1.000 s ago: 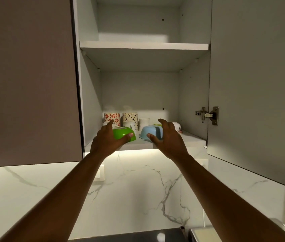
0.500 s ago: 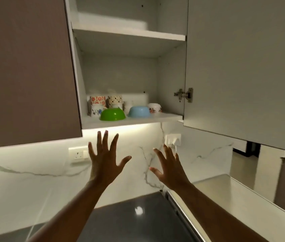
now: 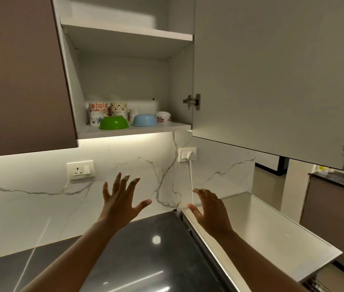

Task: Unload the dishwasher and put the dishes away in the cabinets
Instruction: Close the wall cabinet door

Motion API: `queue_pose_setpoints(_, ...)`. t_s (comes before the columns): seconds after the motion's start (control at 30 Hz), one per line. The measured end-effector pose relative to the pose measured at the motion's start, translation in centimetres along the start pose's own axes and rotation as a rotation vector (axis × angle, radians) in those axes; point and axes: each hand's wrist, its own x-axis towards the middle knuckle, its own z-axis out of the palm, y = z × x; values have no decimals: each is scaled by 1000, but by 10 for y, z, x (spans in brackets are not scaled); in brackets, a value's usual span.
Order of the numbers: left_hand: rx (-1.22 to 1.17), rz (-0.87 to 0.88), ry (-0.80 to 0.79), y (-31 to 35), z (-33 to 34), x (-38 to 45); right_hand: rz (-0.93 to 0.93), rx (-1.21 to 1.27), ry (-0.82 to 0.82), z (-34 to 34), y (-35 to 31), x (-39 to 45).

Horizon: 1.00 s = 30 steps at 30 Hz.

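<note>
Both forearms are bare to the frame edge, no sleeves, rings or watch showing

A white lower shelf [image 3: 145, 129] inside an open wall cabinet is seen from below; on its front edge a green bowl [image 3: 113, 123] and a blue bowl [image 3: 144, 120] are set upside down, side by side and apart; behind them patterned cups [image 3: 98, 107] are stacked at the left, and a floral bowl [image 3: 163, 117] is placed at the right; the upper shelf [image 3: 129, 32] is shown bare; below, a dark glossy counter [image 3: 145, 258] is lit by reflections.
</note>
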Motion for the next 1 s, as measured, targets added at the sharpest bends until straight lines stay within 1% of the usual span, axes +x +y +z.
queue_pose_setpoints(0.1,-70,-17,8,40,2,0,35,35,41,-32,28,-13)
queue_pose_setpoints(0.2,-106,-21,-5,94,6,-4,85,93,90,-73,64,-21)
queue_pose_setpoints(0.23,-110,-9,-16,101,7,-6,114,116,115,-79,67,-20)
queue_pose_setpoints(0.27,-122,-7,-28,137,8,-10,149,140,123,-109,90,-28)
queue_pose_setpoints(0.37,-153,-8,-71,166,7,-12,250,247,193,-138,106,-26)
queue_pose_setpoints(0.4,-155,-7,-75,181,4,-11,264,300,217,-153,114,-28)
queue_pose_setpoints(0.47,-152,3,-43,220,-6,-9,255,385,281,-188,135,-35)
queue_pose_setpoints(0.53,-173,3,-10,246,-16,-10,248,469,351,-211,149,-32)
queue_pose_setpoints(0.6,-213,-7,10,261,-22,-10,246,604,385,-230,148,-27)
queue_pose_setpoints(0.7,-269,-20,12,284,-28,-19,192,880,362,-256,138,-19)
queue_pose_setpoints(0.8,-319,-31,-7,302,-35,-25,124,1022,316,-267,119,-17)
queue_pose_setpoints(0.87,-376,-33,-14,315,-42,-26,139,1140,326,-269,106,-21)
queue_pose_setpoints(1.0,-544,-11,44,333,-60,-26,189,1190,412,-272,82,-26)
